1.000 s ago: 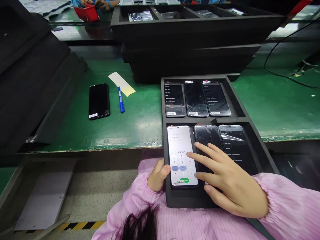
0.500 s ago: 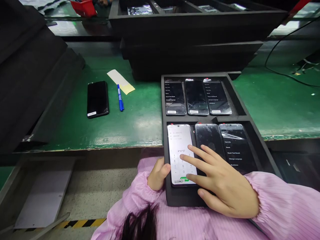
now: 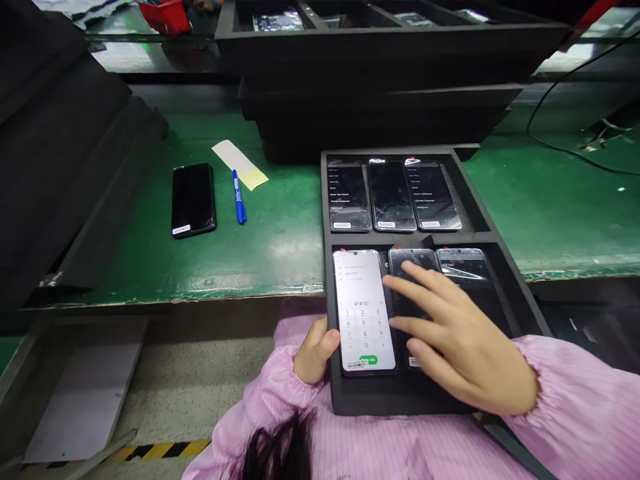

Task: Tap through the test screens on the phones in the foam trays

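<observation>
A black foam tray [image 3: 493, 235] rests on my lap and the bench edge, holding two rows of three phones. The near-left phone [image 3: 361, 303] shows a white dial pad. My left hand [image 3: 314, 352] grips the tray's left edge beside that phone, thumb on its rim. My right hand [image 3: 460, 340], fingers spread, hovers over the dark middle phone [image 3: 406, 261], fingertips just right of the lit screen. The near-right phone [image 3: 465, 263] and the far row [image 3: 393, 195] show dark menu screens.
On the green bench lie a black phone [image 3: 193, 199], a blue pen [image 3: 239, 197] and a yellow paper slip [image 3: 240, 165]. Stacked black foam trays [image 3: 380, 87] stand behind; more black foam [image 3: 60, 153] leans at left. A cable [image 3: 565, 143] runs at right.
My right hand has lifted off the lit phone's dial pad and shifted right and away, over the middle phone. The left hand has stayed on the tray edge.
</observation>
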A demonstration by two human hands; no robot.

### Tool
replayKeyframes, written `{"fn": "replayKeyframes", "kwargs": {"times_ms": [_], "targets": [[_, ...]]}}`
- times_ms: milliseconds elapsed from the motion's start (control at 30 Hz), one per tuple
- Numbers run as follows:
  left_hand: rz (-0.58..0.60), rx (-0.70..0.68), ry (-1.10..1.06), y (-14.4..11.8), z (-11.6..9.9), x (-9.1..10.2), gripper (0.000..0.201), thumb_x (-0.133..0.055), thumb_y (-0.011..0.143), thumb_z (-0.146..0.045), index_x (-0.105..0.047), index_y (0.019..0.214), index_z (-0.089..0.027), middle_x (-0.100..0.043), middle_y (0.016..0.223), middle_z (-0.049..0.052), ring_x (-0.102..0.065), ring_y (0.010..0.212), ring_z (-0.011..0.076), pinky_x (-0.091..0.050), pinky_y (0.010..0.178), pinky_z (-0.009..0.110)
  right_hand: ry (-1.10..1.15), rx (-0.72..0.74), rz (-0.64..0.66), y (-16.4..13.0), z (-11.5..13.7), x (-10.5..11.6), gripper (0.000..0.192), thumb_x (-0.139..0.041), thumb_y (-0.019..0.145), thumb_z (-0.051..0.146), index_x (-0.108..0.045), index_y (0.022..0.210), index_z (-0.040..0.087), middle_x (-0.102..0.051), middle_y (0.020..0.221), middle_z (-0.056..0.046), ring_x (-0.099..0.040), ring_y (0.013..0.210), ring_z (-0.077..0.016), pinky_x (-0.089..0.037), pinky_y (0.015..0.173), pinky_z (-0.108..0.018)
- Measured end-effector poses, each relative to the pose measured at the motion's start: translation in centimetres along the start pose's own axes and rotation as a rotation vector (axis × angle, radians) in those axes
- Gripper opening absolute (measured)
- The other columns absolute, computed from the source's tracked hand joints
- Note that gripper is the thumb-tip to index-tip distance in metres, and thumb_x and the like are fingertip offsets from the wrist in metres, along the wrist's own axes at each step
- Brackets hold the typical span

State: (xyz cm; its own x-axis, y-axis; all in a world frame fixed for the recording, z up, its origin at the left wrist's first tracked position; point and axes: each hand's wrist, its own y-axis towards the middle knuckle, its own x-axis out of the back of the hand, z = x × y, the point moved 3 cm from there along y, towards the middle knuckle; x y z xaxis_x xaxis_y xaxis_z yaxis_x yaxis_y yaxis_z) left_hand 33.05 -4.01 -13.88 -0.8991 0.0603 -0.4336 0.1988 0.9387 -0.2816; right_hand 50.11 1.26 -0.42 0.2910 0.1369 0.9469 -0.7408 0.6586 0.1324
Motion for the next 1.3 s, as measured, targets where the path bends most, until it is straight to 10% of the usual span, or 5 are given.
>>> {"fn": "replayKeyframes", "kwargs": {"times_ms": [1300], "targets": [[0.028, -0.003, 0.023, 0.2, -0.2, 0.0, 0.063, -0.055, 0.073, -0.066, -0.065, 0.105, -0.012, -0.068, 0.100, 0.012, -0.062, 0.092, 0.0279, -0.049, 0.080, 0.037, -0.006, 0.015, -0.061, 0.3, -1.3, -0.9, 0.032, -0.039, 0.088, 0.021, -0.068, 0.102, 0.016, -0.046, 0.137, -0.015, -0.028, 0.135, -0.0331, -0.036, 0.101, -0.057]]}}
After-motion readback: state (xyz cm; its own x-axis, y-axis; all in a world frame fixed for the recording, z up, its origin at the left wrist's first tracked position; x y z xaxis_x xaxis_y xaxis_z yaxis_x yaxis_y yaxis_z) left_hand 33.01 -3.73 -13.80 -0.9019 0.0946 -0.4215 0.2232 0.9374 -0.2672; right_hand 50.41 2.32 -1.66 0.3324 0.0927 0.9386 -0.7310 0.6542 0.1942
